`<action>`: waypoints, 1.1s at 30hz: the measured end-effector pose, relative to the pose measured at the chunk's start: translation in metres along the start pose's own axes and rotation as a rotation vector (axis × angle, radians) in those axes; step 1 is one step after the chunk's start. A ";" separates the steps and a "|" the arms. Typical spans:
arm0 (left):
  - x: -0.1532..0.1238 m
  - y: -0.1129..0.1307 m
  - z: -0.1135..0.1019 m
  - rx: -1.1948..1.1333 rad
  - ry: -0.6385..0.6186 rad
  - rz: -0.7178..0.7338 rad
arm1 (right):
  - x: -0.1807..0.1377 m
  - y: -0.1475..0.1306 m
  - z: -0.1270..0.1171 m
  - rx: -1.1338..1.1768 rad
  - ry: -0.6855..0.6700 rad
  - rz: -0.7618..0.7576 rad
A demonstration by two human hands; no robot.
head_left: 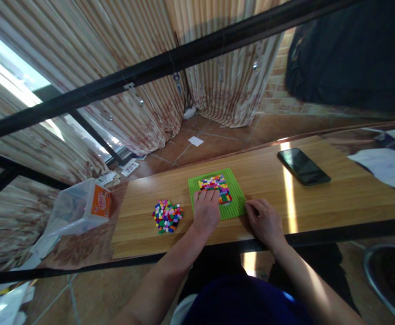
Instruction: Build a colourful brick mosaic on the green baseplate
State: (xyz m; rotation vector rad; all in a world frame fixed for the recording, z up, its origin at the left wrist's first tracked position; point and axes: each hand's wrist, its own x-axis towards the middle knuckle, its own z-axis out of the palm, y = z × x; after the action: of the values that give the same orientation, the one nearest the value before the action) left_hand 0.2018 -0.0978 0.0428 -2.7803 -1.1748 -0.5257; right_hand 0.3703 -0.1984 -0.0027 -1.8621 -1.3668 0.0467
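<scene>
A green studded baseplate (234,211) lies on the wooden table, with a patch of small multicoloured toy bricks (215,182) built up on it. My left hand (207,212) reaches over the plate from the near side. Its fingers are bent together at the lower left of the brick patch, and whatever the fingertips hold is hidden under them. At the plate's right edge, my right hand (265,222) rests on the table with fingers curled, thumb and forefinger pinched at the rim. Left of the plate sits a loose pile of toy bricks (167,216) in many colours.
On the table's right part lies a black phone (303,166); beyond it is some white paper (383,166). A clear plastic box (79,205) with an orange label stands off the table's left end. A black metal bar (170,58) crosses beyond the table, before striped curtains (143,27).
</scene>
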 end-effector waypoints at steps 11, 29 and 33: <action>-0.004 0.005 -0.001 -0.034 -0.006 -0.038 | -0.001 0.002 0.000 -0.018 0.011 -0.021; -0.076 -0.091 -0.045 -0.061 -0.035 -0.556 | -0.002 0.011 0.001 -0.056 0.055 -0.081; -0.072 -0.081 -0.041 -0.036 -0.057 -0.497 | -0.002 0.011 0.001 -0.076 0.053 -0.086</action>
State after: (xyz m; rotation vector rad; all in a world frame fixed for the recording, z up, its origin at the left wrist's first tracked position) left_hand 0.0863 -0.0980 0.0522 -2.5317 -1.8991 -0.5034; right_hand 0.3781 -0.2004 -0.0109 -1.8513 -1.4279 -0.0985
